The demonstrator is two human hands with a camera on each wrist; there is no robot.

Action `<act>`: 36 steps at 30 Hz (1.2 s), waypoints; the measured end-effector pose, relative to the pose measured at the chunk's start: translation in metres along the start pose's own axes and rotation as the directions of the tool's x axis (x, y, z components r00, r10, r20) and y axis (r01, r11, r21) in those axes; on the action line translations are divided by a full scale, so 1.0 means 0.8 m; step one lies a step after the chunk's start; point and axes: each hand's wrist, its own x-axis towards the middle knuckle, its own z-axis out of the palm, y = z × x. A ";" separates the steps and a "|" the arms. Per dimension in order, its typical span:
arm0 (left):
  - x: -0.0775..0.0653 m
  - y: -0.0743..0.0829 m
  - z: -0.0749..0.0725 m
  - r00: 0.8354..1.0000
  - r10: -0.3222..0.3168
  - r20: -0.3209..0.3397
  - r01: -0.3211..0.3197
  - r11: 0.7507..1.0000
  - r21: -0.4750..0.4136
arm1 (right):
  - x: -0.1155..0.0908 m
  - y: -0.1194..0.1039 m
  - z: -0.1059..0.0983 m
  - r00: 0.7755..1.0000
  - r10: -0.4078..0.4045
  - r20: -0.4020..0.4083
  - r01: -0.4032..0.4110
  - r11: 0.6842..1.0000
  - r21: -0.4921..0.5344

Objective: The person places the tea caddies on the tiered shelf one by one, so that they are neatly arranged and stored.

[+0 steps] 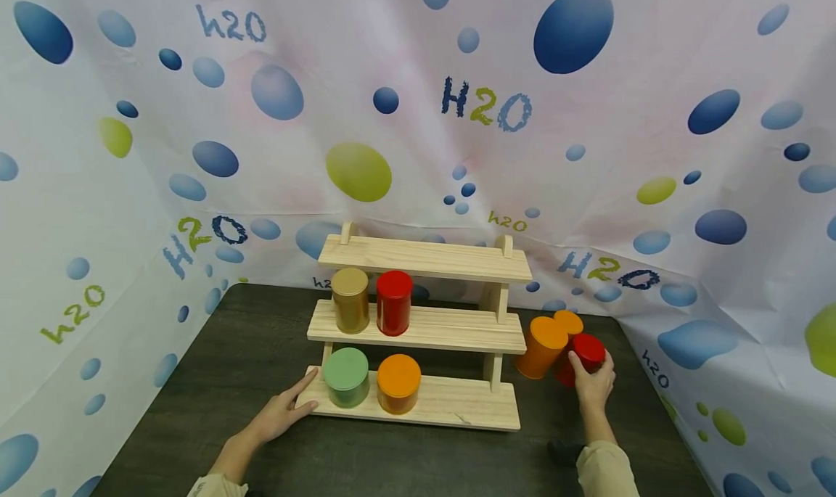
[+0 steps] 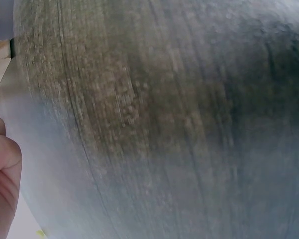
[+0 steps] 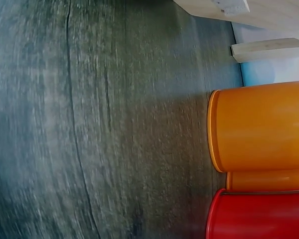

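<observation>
right hand: at the stand's right side (image 1: 596,389), thumb and fingers curled round the red canister (image 1: 589,350), spaced only as wide as its body
held canister: upright or nearly so, to the right of the wooden stand (image 1: 466,404), just beside two orange ones; whether its base touches the table cannot be told
right wrist view: the red canister's lower part shows at the bottom right corner, near the orange bodies; the fingers themselves are outside this view
left hand: at the left end of the bottom board (image 1: 408,415), thumb and forefinger spread well apart and touching the board's end; how firmly they press cannot be told (image 1: 277,415)
orange pair: a front orange canister (image 1: 539,350) and a rear orange canister (image 1: 569,321), close together on the dark table (image 1: 255,352), the front one partly covering the other
middle board: gold canister (image 1: 350,302) at left, a second red canister (image 1: 394,305) just beside it, both upright
bottom board: green canister (image 1: 347,378) nearest the left hand, short orange canister (image 1: 399,386) to its right, both upright
backdrop: pale sheet (image 1: 405,40) with blue and green spots and "h2o" lettering, behind the table
sleeves: light cuffs on both arms
</observation>
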 end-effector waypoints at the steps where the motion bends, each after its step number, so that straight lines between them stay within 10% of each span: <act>1: 0.000 0.000 0.000 1.000 -0.003 0.001 0.003 1.000 0.004 | 0.000 0.001 0.001 1.000 -0.008 -0.015 0.008 1.000 0.008; 36: 0.002 -0.002 0.002 1.000 0.011 0.000 -0.011 1.000 0.023 | -0.020 -0.005 -0.020 0.944 -0.195 -0.265 0.225 0.971 0.084</act>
